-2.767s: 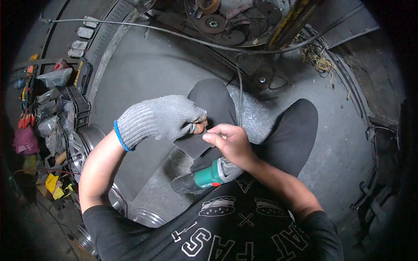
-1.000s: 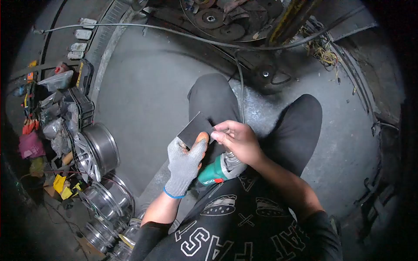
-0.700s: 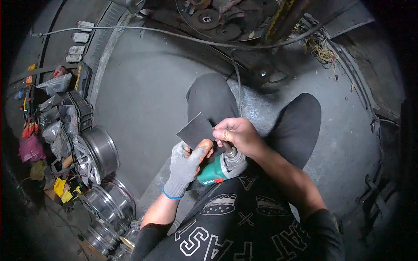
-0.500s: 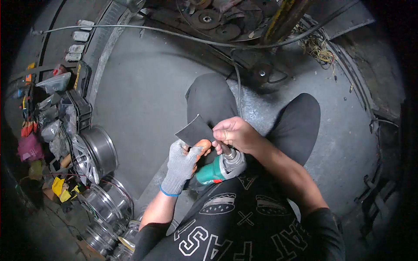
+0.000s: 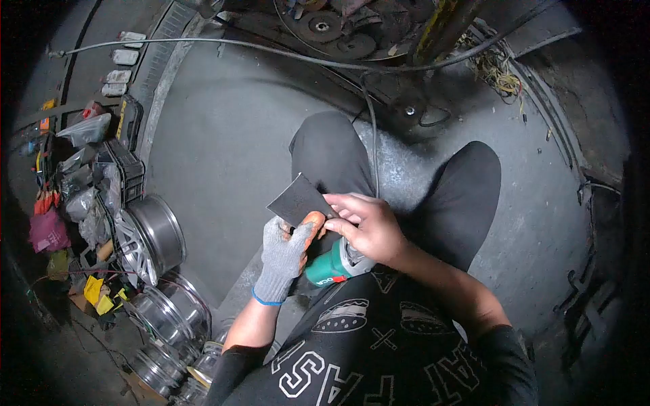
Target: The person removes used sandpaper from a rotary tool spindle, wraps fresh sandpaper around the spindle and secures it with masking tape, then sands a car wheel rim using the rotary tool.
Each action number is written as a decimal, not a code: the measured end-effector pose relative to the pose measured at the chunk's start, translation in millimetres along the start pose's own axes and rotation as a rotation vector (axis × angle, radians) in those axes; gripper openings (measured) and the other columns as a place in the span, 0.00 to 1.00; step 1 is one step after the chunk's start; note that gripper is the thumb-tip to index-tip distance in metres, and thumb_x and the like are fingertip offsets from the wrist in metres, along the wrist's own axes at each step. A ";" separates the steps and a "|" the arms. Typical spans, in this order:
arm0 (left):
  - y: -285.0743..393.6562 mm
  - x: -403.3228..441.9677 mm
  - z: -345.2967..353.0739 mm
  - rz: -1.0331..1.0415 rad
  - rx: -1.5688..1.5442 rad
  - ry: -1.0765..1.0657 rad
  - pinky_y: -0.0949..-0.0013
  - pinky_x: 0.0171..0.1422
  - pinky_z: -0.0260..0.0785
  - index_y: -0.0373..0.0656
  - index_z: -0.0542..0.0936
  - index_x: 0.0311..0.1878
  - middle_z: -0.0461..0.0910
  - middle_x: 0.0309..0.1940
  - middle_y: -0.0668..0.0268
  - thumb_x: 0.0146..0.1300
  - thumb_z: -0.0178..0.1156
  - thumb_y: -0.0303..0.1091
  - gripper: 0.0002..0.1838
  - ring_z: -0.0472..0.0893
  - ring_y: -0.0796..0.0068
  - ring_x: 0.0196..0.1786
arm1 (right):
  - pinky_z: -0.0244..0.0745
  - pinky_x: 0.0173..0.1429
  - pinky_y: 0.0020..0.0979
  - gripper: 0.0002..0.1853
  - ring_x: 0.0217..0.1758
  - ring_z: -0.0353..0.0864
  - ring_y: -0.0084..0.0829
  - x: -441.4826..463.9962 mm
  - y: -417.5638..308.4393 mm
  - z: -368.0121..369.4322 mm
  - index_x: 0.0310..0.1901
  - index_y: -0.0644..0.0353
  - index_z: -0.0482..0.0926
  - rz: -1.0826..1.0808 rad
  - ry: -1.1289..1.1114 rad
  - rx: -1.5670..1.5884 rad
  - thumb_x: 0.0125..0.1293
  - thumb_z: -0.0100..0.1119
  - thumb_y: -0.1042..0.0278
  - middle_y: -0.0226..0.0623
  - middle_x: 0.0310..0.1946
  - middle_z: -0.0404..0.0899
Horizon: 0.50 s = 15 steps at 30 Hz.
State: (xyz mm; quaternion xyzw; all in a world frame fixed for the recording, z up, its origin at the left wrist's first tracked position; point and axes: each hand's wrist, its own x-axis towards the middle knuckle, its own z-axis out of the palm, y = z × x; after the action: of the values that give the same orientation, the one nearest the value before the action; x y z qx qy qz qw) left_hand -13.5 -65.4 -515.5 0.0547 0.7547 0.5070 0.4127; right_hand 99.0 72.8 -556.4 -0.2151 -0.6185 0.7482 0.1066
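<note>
A dark rectangular piece of sandpaper (image 5: 300,200) is held over my lap. My left hand (image 5: 286,252), in a grey knit glove with orange-coated fingers, is closed on its lower edge, the thumb on top. On the sheet's right edge, my bare right hand (image 5: 365,229) has its fingers and thumb closed. Just below the hands, a green and grey power tool (image 5: 332,265) rests in my lap. My right hand hides its front end.
Alloy wheels (image 5: 152,237) stand at the left, near a black crate (image 5: 127,177) and plastic bags. A cable (image 5: 271,53) crosses overhead in front of me. Abrasive discs (image 5: 323,27) lie at the top, and tangled wire (image 5: 500,80) lies at upper right.
My right hand has shifted from around the tool's spindle and the sheet's corner to gripping the sheet's right edge, now covering the spindle. The sandpaper has moved slightly left.
</note>
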 end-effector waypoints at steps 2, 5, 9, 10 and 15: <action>7.0 -2.7 1.5 -0.029 0.011 -0.013 0.73 0.41 0.73 0.31 0.81 0.41 0.83 0.35 0.63 0.59 0.62 0.26 0.10 0.80 0.78 0.36 | 0.78 0.43 0.29 0.20 0.37 0.83 0.27 0.8 -7.2 -3.0 0.53 0.69 0.77 -0.151 0.027 -0.196 0.60 0.66 0.73 0.48 0.40 0.83; 15.8 -6.5 5.6 -0.061 -0.025 -0.011 0.73 0.41 0.73 0.31 0.81 0.41 0.83 0.34 0.62 0.59 0.61 0.25 0.09 0.80 0.77 0.35 | 0.78 0.39 0.28 0.18 0.33 0.83 0.26 5.0 -11.9 -3.6 0.53 0.69 0.77 -0.200 0.010 -0.296 0.61 0.64 0.75 0.45 0.38 0.83; 2.1 -2.3 1.4 0.010 -0.159 -0.049 0.74 0.35 0.74 0.32 0.79 0.42 0.82 0.33 0.60 0.55 0.62 0.25 0.12 0.81 0.75 0.31 | 0.77 0.34 0.24 0.17 0.30 0.83 0.27 14.6 0.0 -12.7 0.54 0.73 0.75 0.358 -0.195 0.375 0.63 0.59 0.77 0.44 0.35 0.83; -6.6 1.1 -1.7 0.012 -0.160 -0.050 0.74 0.35 0.74 0.32 0.79 0.42 0.82 0.33 0.60 0.55 0.62 0.25 0.12 0.81 0.75 0.31 | 0.77 0.33 0.23 0.17 0.30 0.83 0.27 17.0 4.9 -18.0 0.54 0.75 0.75 0.396 -0.306 0.512 0.64 0.59 0.78 0.44 0.35 0.83; -24.1 7.7 -8.3 0.037 -0.185 -0.076 0.72 0.39 0.76 0.29 0.79 0.40 0.82 0.34 0.58 0.53 0.61 0.23 0.11 0.83 0.70 0.33 | 0.77 0.34 0.24 0.19 0.32 0.83 0.26 17.5 22.1 -19.4 0.56 0.76 0.72 0.396 -0.426 0.769 0.65 0.57 0.79 0.45 0.36 0.82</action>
State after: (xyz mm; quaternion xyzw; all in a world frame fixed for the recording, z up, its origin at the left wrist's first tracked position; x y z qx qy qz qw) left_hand -16.0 -79.2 -538.2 0.0494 0.6873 0.5798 0.4348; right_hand 94.7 92.5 -584.0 -0.1155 -0.2523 0.9560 -0.0953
